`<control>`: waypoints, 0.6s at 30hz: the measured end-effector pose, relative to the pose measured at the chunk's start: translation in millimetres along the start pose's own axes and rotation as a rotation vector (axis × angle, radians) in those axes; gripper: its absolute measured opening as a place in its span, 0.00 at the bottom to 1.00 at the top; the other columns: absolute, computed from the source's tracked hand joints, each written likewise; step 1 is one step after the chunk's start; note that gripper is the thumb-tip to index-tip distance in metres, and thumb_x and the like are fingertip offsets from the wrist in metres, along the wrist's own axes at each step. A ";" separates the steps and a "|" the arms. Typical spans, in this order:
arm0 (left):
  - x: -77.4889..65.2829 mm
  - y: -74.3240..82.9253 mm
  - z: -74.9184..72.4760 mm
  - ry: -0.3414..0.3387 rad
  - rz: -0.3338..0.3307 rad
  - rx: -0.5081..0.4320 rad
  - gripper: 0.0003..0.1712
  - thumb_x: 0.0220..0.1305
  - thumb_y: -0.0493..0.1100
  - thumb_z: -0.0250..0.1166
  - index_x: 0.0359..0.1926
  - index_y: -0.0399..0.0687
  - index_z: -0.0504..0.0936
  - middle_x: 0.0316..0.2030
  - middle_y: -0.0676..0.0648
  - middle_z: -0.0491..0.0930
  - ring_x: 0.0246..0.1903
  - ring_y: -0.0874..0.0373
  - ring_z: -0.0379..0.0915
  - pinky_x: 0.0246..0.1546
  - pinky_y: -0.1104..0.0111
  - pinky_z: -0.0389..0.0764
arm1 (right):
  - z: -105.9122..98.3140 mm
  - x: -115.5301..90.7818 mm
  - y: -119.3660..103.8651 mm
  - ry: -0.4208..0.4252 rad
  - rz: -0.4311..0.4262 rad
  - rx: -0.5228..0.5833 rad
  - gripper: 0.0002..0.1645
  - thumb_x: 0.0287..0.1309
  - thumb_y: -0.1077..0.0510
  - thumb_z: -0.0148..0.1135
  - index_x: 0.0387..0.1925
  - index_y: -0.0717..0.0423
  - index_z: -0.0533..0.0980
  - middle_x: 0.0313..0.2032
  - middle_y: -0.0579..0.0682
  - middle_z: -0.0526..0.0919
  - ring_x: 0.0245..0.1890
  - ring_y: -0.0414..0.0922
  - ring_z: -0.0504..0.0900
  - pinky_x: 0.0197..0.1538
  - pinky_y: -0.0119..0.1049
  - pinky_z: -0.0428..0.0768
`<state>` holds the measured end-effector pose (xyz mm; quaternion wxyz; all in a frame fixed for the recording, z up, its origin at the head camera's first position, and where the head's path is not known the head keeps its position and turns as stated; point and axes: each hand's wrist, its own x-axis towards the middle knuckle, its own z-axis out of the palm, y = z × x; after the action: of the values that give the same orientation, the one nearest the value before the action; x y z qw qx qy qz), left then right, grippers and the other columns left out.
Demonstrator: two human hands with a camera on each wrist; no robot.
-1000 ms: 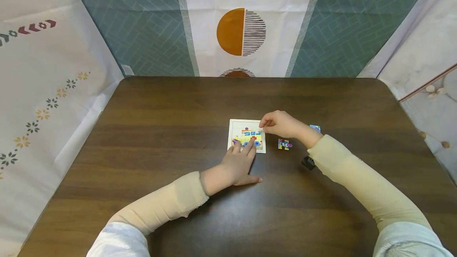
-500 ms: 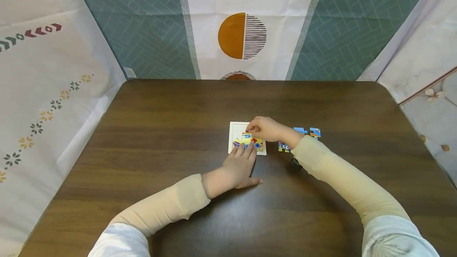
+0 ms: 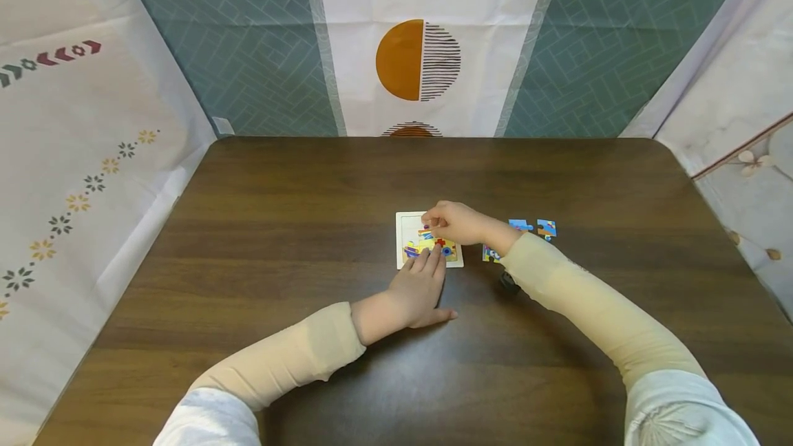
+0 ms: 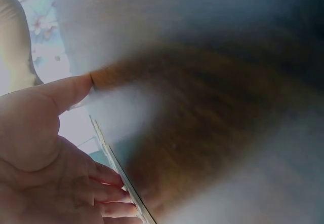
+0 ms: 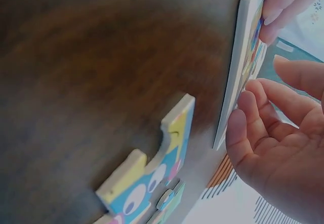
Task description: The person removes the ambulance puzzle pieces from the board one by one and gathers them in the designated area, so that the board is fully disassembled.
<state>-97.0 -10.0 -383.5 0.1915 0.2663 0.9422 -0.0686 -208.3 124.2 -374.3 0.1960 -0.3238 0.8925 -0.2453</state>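
A square jigsaw puzzle in a white frame (image 3: 408,223) lies on the table, with a yellow vehicle picture partly assembled in it. My left hand (image 3: 416,298) rests its extended fingers on the puzzle's lower part, thumb spread out to the side over the table. From the right, my right hand (image 3: 460,222) reaches over the puzzle's upper part and covers some of it. In the right wrist view its bent fingers (image 5: 248,113) touch the puzzle, while the thumb stands apart. No piece shows between thumb and fingers. The left wrist view shows the left fingers (image 4: 114,210) against the frame's edge.
Loose puzzle pieces lie to the right of the frame: a blue one (image 3: 520,224), another blue one (image 3: 546,228), and a yellow-and-blue one with eyes (image 5: 147,181), partly behind the right arm. Brown wooden table (image 3: 279,226) surrounds them. Patterned cloths hang behind and at both sides.
My right hand has moved left and slightly down from the frame's upper right corner onto the picture, then stayed nearly still. The left hand keeps its place on the puzzle.
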 end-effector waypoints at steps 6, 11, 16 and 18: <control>-1.0 2.5 -3.0 0.003 -0.011 0.031 0.54 0.61 0.74 0.49 0.74 0.42 0.49 0.75 0.43 0.43 0.73 0.50 0.43 0.70 0.60 0.54 | -1.4 0.6 1.0 0.001 -0.012 -0.024 0.17 0.62 0.63 0.58 0.52 0.64 0.78 0.37 0.55 0.77 0.38 0.49 0.74 0.47 0.42 0.76; 0.3 4.9 -4.2 0.030 -0.020 0.026 0.54 0.60 0.74 0.50 0.73 0.41 0.51 0.74 0.42 0.46 0.72 0.50 0.46 0.68 0.57 0.60 | -3.3 2.7 2.6 0.002 -0.017 -0.005 0.15 0.62 0.63 0.58 0.48 0.64 0.80 0.38 0.56 0.79 0.39 0.49 0.75 0.48 0.43 0.77; 1.2 6.4 -2.8 0.025 -0.028 -0.019 0.56 0.58 0.74 0.51 0.73 0.40 0.49 0.74 0.42 0.44 0.72 0.49 0.46 0.67 0.56 0.60 | -4.3 8.6 5.4 0.000 -0.028 0.026 0.11 0.62 0.62 0.58 0.43 0.64 0.80 0.39 0.56 0.82 0.41 0.50 0.78 0.51 0.44 0.78; 1.2 6.8 -2.2 0.017 -0.029 -0.034 0.57 0.58 0.74 0.52 0.73 0.39 0.48 0.75 0.41 0.43 0.72 0.48 0.45 0.68 0.55 0.59 | -4.7 10.7 6.5 0.000 -0.025 0.038 0.09 0.61 0.62 0.58 0.40 0.63 0.80 0.39 0.56 0.83 0.41 0.49 0.79 0.50 0.44 0.78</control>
<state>-95.1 -3.1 -382.1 0.1872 0.2498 0.9486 -0.0529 -221.4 122.8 -376.2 0.1989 -0.3311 0.8836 -0.2646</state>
